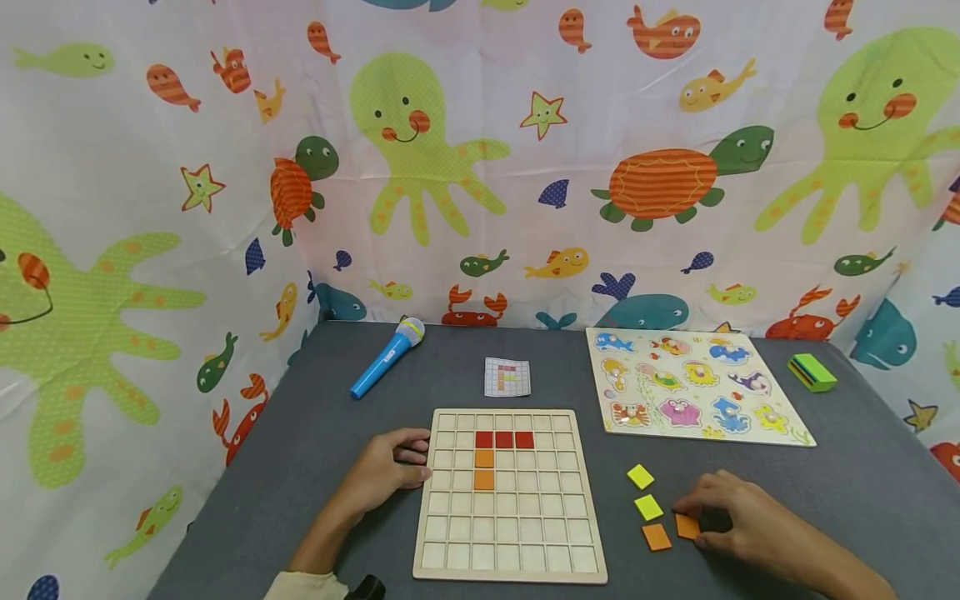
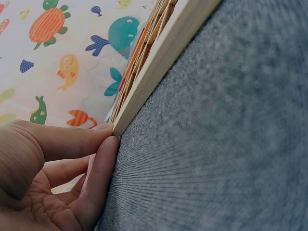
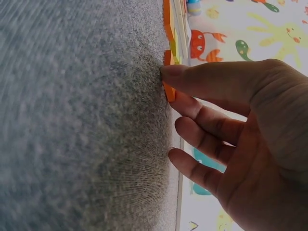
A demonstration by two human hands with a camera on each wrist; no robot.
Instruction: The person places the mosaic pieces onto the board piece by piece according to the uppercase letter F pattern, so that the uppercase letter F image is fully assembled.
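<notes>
1 orange tile (image 1: 687,527) is held by right fingers (image 3: 211,79), a board (image 1: 532,531) by left fingers (image 2: 72,142); microphone (image 1: 388,357) print unreadable.

no text, brand or number is legible. a pale mark (image 1: 387,357) on the blue microphone (image 1: 377,372), beyond the left fingers (image 1: 409,436), is too small to read; the printed card (image 1: 507,378), farther out between them and the right fingers (image 1: 712,540), shows a coloured grid.

Three red tiles (image 1: 504,440), two yellow (image 1: 648,507), seemingly four orange (image 1: 657,537)

Pale wooden grid board (image 1: 507,504), lying flat, pinched orange tile (image 1: 687,527) to its right
</notes>
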